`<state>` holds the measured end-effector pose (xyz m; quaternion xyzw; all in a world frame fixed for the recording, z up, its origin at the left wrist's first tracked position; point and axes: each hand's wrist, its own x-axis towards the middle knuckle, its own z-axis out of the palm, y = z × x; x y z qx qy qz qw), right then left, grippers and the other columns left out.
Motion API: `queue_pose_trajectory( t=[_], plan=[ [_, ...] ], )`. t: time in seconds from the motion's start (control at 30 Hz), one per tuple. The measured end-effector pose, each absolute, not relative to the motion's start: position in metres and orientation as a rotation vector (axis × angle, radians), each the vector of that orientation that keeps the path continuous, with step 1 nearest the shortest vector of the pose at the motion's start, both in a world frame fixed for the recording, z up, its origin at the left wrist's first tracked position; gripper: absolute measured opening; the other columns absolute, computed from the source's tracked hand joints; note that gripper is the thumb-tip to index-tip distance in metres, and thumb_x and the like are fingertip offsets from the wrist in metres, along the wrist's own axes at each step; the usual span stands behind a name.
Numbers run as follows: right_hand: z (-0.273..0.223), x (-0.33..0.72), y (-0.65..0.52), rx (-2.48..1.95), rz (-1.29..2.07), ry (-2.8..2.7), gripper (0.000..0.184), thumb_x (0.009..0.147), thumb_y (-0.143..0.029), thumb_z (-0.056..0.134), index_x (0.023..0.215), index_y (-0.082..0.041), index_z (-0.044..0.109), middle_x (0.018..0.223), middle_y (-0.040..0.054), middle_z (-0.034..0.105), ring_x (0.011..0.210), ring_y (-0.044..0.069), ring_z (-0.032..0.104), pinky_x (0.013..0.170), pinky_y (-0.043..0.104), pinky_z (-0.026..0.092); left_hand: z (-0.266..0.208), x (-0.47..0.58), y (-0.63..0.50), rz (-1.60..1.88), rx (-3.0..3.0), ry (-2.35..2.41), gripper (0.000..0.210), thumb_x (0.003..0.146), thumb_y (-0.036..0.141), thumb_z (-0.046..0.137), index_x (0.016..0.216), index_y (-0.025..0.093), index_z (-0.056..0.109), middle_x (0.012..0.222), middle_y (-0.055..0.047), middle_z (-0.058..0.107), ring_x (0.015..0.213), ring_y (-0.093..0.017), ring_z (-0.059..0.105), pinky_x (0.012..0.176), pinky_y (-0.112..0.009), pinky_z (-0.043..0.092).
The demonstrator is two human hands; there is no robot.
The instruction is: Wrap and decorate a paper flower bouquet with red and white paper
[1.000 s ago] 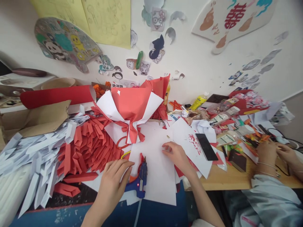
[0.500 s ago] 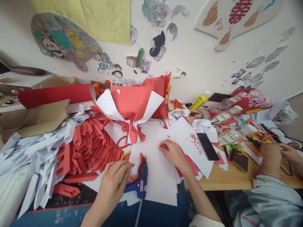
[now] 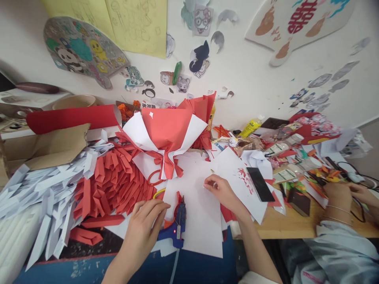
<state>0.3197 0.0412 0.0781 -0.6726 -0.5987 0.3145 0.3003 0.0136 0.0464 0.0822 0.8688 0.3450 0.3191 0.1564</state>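
Observation:
My left hand (image 3: 148, 221) hovers palm down beside a blue hot glue gun (image 3: 179, 221), with fingers loosely stretched and nothing visible in them. A small red light glows on the glue gun, which rests on white paper (image 3: 201, 221). Part of a yellow handle (image 3: 160, 192) shows just above my left fingers. Over the right part of this paper is my right hand (image 3: 221, 192), its fingers loosely bent and no object visible between them. Beyond both hands stands a red-and-white paper bouquet wrap (image 3: 167, 132), gathered at its base, with a red loop handle (image 3: 154, 178) beside it.
Folded red paper pieces (image 3: 115, 181) and white ones (image 3: 56, 189) are heaped at left. To the right lie a phone (image 3: 260, 184), bottles (image 3: 251, 126) and clutter. A co-worker's hands (image 3: 340, 195) are at far right. Paper cutouts cover the wall behind.
My right hand has shifted slightly right, and its fingers have loosened a little. My left hand stays by the glue gun. The whole view has moved slightly.

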Motion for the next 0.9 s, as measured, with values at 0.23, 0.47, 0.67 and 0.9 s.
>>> queue_pose_trajectory(
  t=[0.23, 0.47, 0.67, 0.9],
  plan=[
    [0.149, 0.293, 0.024, -1.541, 0.515, -1.815, 0.007, 0.096, -0.018, 0.057, 0.091, -0.021, 0.058, 0.096, 0.0017, 0.059, 0.089, 0.016, 0.057, 0.082, 0.03, 0.044, 0.123, 0.05, 0.054, 1.157, 2.501, 0.926, 0.019, 0.095, 0.009, 0.058, 0.109, 0.021, 0.061, 0.097, -0.002, 0.072, 0.088, -0.016, 0.064, 0.083, -0.033, 0.041],
    [0.183, 0.269, 0.018, -1.378, -0.084, -2.076, 0.011, 0.098, -0.01, 0.052, 0.094, -0.019, 0.057, 0.095, 0.0058, 0.062, 0.089, 0.019, 0.057, 0.079, 0.033, 0.046, 0.154, 0.071, 0.066, 1.269, 2.552, 0.871, 0.014, 0.095, 0.011, 0.059, 0.104, 0.021, 0.061, 0.095, -0.002, 0.072, 0.085, -0.016, 0.064, 0.081, -0.034, 0.041],
    [0.185, 0.258, 0.012, -1.184, -0.463, -2.022, 0.014, 0.093, -0.006, 0.057, 0.093, -0.02, 0.06, 0.09, 0.0052, 0.065, 0.085, 0.018, 0.062, 0.075, 0.032, 0.051, 0.165, 0.061, 0.053, 1.563, 2.658, 0.805, 0.013, 0.09, 0.008, 0.063, 0.098, 0.019, 0.062, 0.08, -0.002, 0.071, 0.07, -0.014, 0.061, 0.074, -0.033, 0.041],
    [0.174, 0.253, -0.02, -1.038, -0.866, -1.974, 0.017, 0.088, -0.01, 0.067, 0.097, -0.023, 0.071, 0.093, 0.0034, 0.067, 0.092, 0.017, 0.066, 0.087, 0.032, 0.055, 0.166, 0.044, 0.028, 1.646, 2.826, 0.572, 0.023, 0.096, 0.013, 0.05, 0.107, 0.02, 0.069, 0.081, -0.002, 0.073, 0.077, -0.015, 0.068, 0.082, -0.032, 0.043]
  ],
)
